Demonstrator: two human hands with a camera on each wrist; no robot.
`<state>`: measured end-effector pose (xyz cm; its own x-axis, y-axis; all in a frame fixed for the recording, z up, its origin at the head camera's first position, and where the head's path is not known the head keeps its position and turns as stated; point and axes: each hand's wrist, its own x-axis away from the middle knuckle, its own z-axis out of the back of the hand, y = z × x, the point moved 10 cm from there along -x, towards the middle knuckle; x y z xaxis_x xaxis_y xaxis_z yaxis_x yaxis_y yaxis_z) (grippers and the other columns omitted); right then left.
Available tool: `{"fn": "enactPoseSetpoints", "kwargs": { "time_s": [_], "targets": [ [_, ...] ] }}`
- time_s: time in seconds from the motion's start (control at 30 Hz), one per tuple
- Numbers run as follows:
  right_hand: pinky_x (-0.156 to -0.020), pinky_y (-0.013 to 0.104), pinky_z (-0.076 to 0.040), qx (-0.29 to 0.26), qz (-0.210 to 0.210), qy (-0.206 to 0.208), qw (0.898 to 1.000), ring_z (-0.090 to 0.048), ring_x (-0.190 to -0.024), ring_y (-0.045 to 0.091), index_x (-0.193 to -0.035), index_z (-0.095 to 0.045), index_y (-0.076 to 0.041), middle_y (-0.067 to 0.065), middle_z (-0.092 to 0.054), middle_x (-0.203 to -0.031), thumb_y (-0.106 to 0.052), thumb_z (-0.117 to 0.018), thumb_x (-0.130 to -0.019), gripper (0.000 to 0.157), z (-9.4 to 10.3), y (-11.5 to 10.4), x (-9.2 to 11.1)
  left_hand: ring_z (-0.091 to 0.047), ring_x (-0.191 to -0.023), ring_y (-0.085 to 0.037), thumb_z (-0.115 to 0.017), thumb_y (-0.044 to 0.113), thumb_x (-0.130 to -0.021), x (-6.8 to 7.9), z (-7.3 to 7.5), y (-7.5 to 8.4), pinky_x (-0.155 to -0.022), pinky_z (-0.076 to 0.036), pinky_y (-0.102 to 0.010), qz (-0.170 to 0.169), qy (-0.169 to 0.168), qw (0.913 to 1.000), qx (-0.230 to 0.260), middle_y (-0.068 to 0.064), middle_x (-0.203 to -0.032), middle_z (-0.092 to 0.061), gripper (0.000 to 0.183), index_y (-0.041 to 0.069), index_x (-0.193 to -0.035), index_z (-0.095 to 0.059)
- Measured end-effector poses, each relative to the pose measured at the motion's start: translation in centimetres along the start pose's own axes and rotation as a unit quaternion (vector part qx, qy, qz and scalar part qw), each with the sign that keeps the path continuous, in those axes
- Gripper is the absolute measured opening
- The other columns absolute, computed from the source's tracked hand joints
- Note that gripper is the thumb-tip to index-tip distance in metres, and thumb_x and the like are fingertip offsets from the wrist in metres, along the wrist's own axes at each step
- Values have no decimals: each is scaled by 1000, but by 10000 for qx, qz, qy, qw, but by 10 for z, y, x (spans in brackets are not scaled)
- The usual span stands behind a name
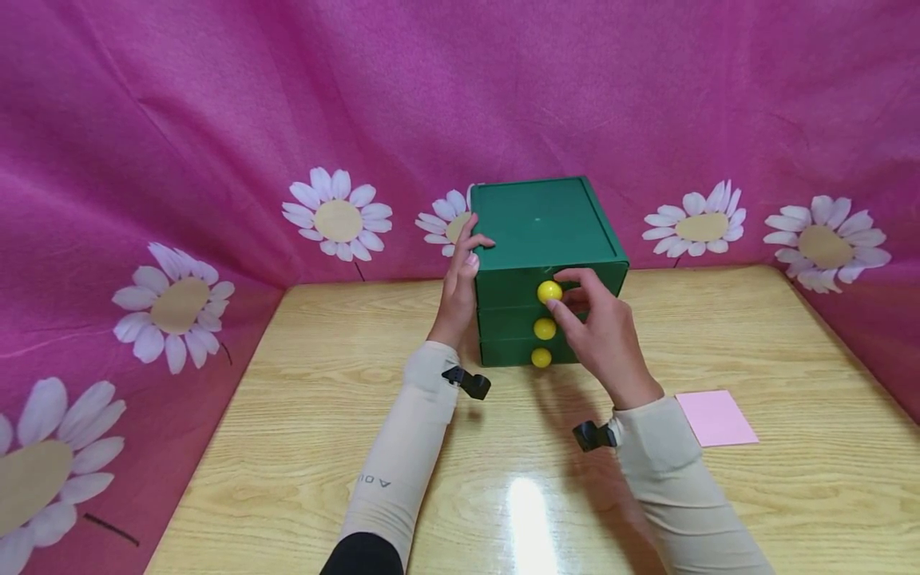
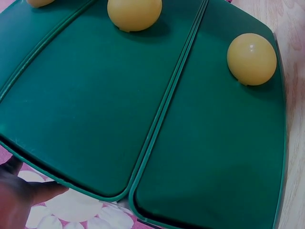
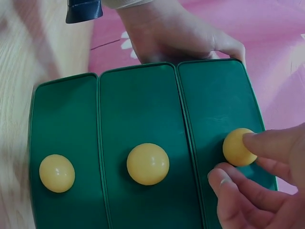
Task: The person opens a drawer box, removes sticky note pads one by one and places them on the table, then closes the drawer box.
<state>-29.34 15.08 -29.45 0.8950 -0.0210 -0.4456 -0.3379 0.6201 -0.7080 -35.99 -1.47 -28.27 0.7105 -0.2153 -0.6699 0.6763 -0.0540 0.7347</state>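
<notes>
A small green drawer cabinet [image 1: 535, 228] stands on the table with three drawers stacked in its front, all pushed in. Each drawer carries a round yellow knob; the middle knob [image 3: 147, 164] and the bottom knob [image 1: 541, 358] are untouched. My right hand [image 1: 607, 335] pinches the top knob [image 1: 549, 292] between thumb and fingers, thumb low on its face. Flat along the cabinet's left side lies my left hand [image 1: 458, 291], with fingertips over the top edge. Only part of the left hand [image 2: 21, 195] shows in the left wrist view, beside the cabinet's edge.
A pink square of paper [image 1: 716, 418] lies on the wooden table [image 1: 323, 399], right of my right forearm. Behind the cabinet and along both sides hangs a magenta cloth [image 1: 503, 96] with large white daisies. Black wrist cameras are strapped over pale sleeves.
</notes>
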Motion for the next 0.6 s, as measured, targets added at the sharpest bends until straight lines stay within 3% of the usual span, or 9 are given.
{"fn": "enactPoseSetpoints", "kwargs": {
  "time_s": [0.6],
  "targets": [
    [-65,36,-47,258,-227,-11,9994,-59,-80,18,-116,-50,-16,4,-63,-94,-33,-64,-81,42,12,3,13,-10,-136,-27,-25,19,-90,0,0,-1,-105,-10,-50,38,-6,10000,-27,-15,-148,-14,39,-5,-116,-42]
  ]
}}
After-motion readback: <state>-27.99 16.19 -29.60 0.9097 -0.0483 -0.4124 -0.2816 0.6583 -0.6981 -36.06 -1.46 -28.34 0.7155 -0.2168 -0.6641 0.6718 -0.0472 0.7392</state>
